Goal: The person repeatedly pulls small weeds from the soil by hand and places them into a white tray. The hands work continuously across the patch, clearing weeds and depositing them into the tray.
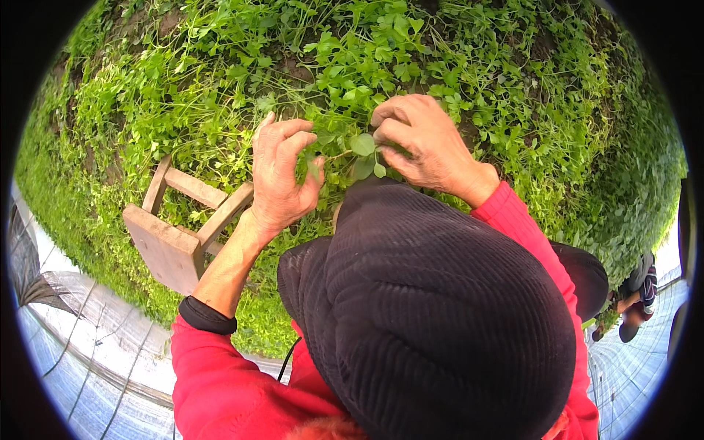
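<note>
My left hand point(286, 170) is raised over the plants at the centre, palm turned inward, its fingers curled and apart. Between thumb and fingers lies part of a leafy stem, and whether they pinch it cannot be told. My right hand point(415, 140) has its fingertips closed at the other side of a small sprig with rounded green leaves point(363, 144). The leaf edges reach its fingertips. A thin stem runs from these leaves toward my left hand. Lobed-leaf green plants point(352, 82) grow below and beyond both hands.
A small wooden stool point(165, 247) lies tipped over beside my left forearm. My dark-clad knee point(385, 203) is close below the hands. Dense plants cover the ground. Plastic sheeting point(126, 352) stands at the lower left. Another person point(638, 297) is at the far right.
</note>
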{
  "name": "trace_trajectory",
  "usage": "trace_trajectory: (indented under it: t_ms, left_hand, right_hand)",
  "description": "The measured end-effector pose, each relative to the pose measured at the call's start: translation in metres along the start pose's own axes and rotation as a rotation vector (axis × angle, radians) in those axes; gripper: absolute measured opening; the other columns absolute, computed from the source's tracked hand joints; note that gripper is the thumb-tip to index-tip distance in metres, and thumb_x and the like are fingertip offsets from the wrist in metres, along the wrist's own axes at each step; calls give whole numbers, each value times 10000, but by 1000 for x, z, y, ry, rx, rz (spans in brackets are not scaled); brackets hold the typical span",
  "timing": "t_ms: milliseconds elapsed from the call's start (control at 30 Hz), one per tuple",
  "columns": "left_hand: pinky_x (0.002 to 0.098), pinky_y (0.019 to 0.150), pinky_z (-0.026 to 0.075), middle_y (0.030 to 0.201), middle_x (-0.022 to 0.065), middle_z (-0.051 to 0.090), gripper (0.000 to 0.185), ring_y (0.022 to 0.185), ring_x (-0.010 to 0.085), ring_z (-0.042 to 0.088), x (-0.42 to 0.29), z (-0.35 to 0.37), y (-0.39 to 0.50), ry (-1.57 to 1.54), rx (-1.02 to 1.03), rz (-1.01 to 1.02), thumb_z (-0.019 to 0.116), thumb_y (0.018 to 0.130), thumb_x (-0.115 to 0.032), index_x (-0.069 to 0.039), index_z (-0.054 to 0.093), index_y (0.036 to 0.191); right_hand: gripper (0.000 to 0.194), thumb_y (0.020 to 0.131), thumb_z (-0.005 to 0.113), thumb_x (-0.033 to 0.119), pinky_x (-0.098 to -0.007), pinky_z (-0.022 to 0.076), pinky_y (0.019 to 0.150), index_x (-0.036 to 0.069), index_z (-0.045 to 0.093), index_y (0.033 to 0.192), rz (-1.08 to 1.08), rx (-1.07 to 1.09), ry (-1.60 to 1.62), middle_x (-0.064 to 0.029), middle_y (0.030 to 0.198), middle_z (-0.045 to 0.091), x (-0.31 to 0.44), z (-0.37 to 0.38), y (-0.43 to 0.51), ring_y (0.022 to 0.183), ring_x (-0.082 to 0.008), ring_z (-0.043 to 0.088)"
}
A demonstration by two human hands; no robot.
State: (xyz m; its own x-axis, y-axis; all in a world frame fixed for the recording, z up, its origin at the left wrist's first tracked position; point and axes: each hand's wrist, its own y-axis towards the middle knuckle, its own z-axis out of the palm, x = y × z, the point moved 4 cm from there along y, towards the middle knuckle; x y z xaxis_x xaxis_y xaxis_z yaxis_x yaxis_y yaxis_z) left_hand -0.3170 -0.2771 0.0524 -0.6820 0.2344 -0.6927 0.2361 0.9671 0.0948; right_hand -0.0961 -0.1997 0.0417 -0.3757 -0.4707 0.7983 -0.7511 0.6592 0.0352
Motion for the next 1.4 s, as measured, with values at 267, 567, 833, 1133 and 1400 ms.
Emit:
trace_trajectory:
  t_ms: [267, 567, 833, 1133, 1400]
  left_hand:
    - [536, 1132, 398, 1223, 156, 695, 566, 1171, 360, 625, 0, 12, 8, -177, -65, -222, 696, 927, -65, -1, 488, 1449]
    - [459, 1048, 476, 1154, 137, 704, 525, 1072, 328, 660, 6, 11, 3, -75, -40, -336, 672, 924, -1, 19, 515, 1425]
    - [360, 1023, 491, 1194, 128, 733, 430, 1119, 217, 671, 18, 4, -3, -237, -91, -572, 578, 1017, -11, 8, 489, 1438]
    - [340, 964, 508, 1186, 106, 735, 363, 1111, 185, 653, 27, -3, -14, -358, -173, -722, 555, 1058, -58, -7, 512, 1415]
    - [539, 1070, 444, 1086, 93, 693, 272, 1092, 317, 649, -10, 8, 17, -47, -20, -61, 726, 837, -14, -75, 716, 1102]
  right_hand:
    - [144, 1053, 451, 68, -304, 536, 691, 15, 572, 1110, 523, -398, 1059, -25, 777, 609, 2, -53, 14, 723, -145, 646]
    - [144, 922, 615, 33, -479, 553, 716, 30, 684, 1048, 355, -85, 154, -179, 1005, 653, -2, 45, 14, 839, -403, 672]
    - [138, 795, 691, -2, -464, 562, 708, 42, 645, 918, 238, -1, -55, -128, 984, 611, -14, 46, 13, 858, -346, 672]
    - [120, 907, 726, -11, -268, 491, 737, 6, 607, 912, 415, -310, 398, -36, 919, 562, -14, 19, 4, 802, -145, 571]
    - [179, 1073, 587, 143, -235, 433, 624, 5, 691, 1119, 612, -491, 708, 22, 823, 663, 0, -47, -3, 683, -47, 530]
